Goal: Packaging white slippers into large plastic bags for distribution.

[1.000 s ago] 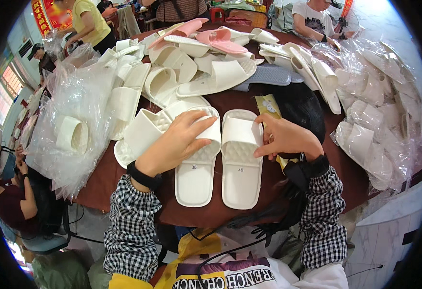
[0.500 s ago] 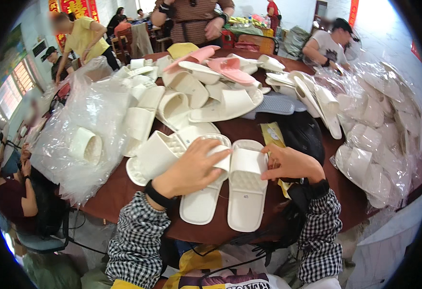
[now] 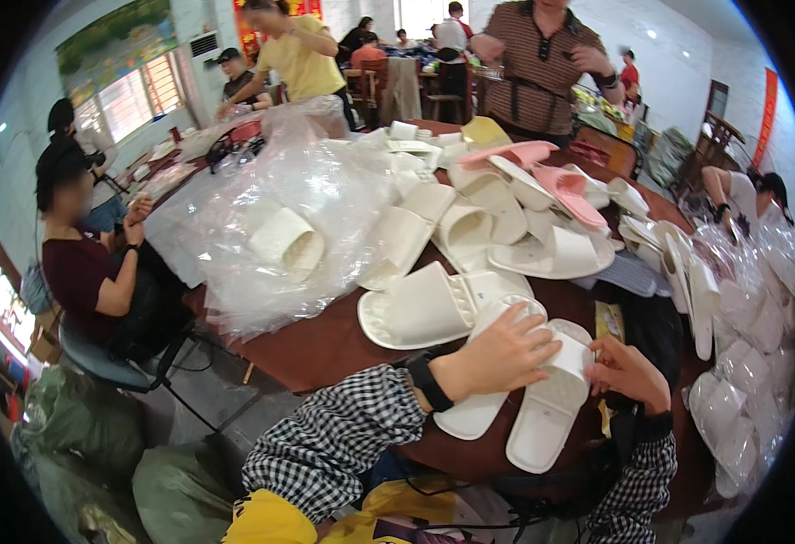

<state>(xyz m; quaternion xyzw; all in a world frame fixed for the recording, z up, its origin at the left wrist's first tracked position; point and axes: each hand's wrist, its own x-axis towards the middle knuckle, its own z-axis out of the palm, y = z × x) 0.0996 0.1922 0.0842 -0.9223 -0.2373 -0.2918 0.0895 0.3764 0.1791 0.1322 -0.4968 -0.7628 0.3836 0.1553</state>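
Two white slippers lie side by side, toe ends away from me, near the table's front edge. My left hand point(image 3: 499, 356) rests across the left slipper point(image 3: 473, 416), hiding most of its strap. Its fingers are stretched out, with the tips reaching the strap of the right slipper point(image 3: 542, 426). At that strap's other side is my right hand point(image 3: 635, 374), fingers bent but apart, the tips close against the edge. Whether they press on it I cannot tell. Another white slipper point(image 3: 416, 308) lies just beyond my left hand, angled to the left.
A heap of white slippers point(image 3: 493, 204) with some pink slippers point(image 3: 574, 192) covers the table's middle. Clear plastic bags point(image 3: 234, 213) lie at left, bagged slippers point(image 3: 742, 363) at right. A grey slipper point(image 3: 629, 274) and black cloth point(image 3: 656, 322) sit beyond my right hand. Several people surround the table.
The view has swung left, so the table appears farther right. My left hand's fingertips have shifted from the left slipper's strap onto the right one's. The right hand stays beside the strap.
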